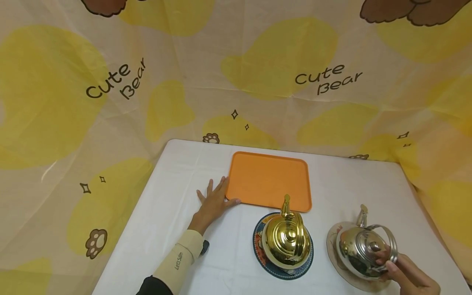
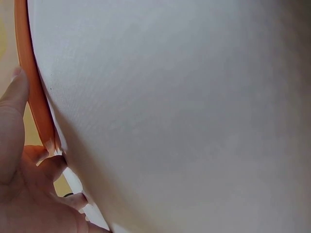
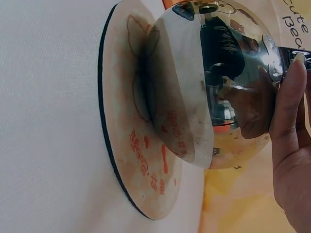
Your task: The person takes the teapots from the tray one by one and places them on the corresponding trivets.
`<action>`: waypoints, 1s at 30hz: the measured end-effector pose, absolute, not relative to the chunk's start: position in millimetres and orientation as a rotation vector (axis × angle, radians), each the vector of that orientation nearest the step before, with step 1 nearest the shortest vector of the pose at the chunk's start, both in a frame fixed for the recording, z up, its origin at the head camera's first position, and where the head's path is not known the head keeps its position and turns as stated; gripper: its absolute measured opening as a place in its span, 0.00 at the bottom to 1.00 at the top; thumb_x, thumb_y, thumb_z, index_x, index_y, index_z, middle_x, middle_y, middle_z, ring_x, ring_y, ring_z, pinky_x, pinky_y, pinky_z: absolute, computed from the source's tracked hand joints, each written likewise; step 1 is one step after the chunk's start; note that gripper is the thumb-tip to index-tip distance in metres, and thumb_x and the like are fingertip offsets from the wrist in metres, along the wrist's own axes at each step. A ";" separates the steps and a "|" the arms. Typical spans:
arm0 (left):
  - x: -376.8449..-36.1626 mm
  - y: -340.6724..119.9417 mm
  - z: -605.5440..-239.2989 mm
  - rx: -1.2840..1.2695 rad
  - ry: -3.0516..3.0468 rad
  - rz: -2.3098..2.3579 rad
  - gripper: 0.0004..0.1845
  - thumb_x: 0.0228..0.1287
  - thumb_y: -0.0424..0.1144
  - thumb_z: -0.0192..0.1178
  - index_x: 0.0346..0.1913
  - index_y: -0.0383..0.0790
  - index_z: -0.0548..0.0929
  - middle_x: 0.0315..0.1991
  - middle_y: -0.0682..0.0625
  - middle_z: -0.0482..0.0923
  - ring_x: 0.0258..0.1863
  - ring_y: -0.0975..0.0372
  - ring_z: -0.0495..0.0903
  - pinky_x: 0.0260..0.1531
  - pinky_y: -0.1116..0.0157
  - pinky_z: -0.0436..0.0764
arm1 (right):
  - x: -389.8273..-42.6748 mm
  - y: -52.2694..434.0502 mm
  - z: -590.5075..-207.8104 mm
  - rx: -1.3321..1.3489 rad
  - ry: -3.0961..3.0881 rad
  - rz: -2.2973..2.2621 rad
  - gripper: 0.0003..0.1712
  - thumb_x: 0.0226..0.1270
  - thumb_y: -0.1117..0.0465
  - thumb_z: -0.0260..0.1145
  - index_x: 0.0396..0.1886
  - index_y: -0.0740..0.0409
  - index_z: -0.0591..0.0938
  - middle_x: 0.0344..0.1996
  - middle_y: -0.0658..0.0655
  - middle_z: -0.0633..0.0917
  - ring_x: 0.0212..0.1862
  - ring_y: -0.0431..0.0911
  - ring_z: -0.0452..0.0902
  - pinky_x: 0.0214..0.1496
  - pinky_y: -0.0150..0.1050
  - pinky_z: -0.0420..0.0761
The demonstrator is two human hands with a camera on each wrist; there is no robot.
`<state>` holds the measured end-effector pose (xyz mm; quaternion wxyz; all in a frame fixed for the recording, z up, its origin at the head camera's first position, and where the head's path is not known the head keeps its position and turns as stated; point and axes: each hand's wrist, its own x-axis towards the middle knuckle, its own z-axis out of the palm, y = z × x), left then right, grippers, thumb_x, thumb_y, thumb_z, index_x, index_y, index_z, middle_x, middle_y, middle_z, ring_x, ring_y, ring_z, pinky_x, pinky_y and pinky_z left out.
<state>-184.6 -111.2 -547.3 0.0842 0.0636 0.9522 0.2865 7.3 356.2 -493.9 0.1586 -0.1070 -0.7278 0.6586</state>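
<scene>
My left hand lies flat on the white tablecloth, fingers straight, its fingertips against the left edge of an empty orange tray. The left wrist view shows that hand touching the tray rim. At the near right, my right hand grips the near side of a silver teapot where its hoop handle joins. The teapot stands on a round beige coaster. In the right wrist view, the fingers curl against the shiny pot above the coaster.
A gold teapot stands on a blue patterned coaster just in front of the tray, left of the silver one. The white table is backed by a yellow "Cute Bear" cloth; its edges fall away left and right.
</scene>
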 end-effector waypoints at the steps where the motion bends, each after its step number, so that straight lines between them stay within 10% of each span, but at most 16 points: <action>1: -184.7 -111.3 -547.3 0.191 2.841 0.855 0.54 0.69 0.66 0.64 0.87 0.44 0.53 0.86 0.43 0.51 0.85 0.34 0.38 0.68 0.19 0.32 | 7.2 356.4 -494.0 -0.310 -2.088 1.881 0.17 0.75 0.81 0.58 0.57 0.92 0.74 0.41 0.51 0.91 0.39 0.41 0.87 0.29 0.36 0.86; 30: -183.5 -119.6 -547.3 0.180 2.810 0.821 0.53 0.71 0.68 0.62 0.87 0.47 0.52 0.87 0.43 0.48 0.85 0.35 0.37 0.71 0.21 0.31 | 4.3 389.6 -495.3 -0.052 -2.195 1.977 0.23 0.84 0.74 0.50 0.73 0.73 0.74 0.48 0.47 0.93 0.44 0.38 0.86 0.24 0.41 0.83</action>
